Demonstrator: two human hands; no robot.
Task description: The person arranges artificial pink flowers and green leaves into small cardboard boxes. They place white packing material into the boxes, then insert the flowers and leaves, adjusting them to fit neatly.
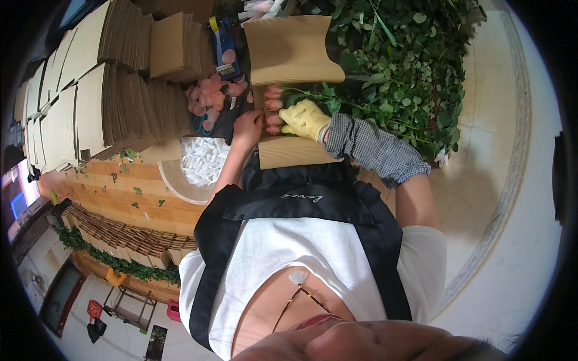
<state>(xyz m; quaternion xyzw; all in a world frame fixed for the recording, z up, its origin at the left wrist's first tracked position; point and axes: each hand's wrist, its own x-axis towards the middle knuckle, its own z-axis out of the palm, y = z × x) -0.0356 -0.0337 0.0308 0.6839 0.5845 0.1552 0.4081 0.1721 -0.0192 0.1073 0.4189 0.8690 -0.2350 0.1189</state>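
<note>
A row of pink roses [272,103] lies crosswise on a brown cardboard wrap, their leafy stems stretching rightward. The wrap's ribbed upper flap [295,48] and lower flap [295,153] show above and below them. My right hand [304,120], in a yellow glove with a checked sleeve, is closed over the lower rose heads and stems. My bare left hand [245,129] is at the wrap's left edge beside the blooms, fingers curled together; what they grip is hidden.
Cardboard stacks [84,108] fill the upper left. A round container [171,180] of white tubes, a blue dispenser [224,54], pink petals [208,96] and teal-handled scissors [198,123] lie left of me. Heaped green foliage [403,66] covers the right. Cartons [132,240] line the lower left.
</note>
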